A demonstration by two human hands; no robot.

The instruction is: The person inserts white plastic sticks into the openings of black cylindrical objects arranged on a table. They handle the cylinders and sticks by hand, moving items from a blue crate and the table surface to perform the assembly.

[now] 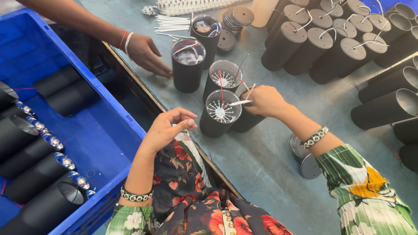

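My right hand [264,101] pinches a thin white sleeve [241,102] over an open black cylinder housing [219,116] that has a white finned heat sink and a red wire inside. A second like housing [223,78] stands just behind it. My left hand [167,127] hovers to the left of the near housing with thumb and forefinger pinched together; whether anything small sits between them is unclear. A third black housing is half hidden under my right hand.
Another person's hand [146,52] rests on the grey table next to two wired housings [187,63]. A blue crate [102,130] on the left holds black tubes lying down. Capped black cylinders [309,43] crowd the far right, white sleeves [172,24] lie at the back, metal discs [305,159] near my right forearm.
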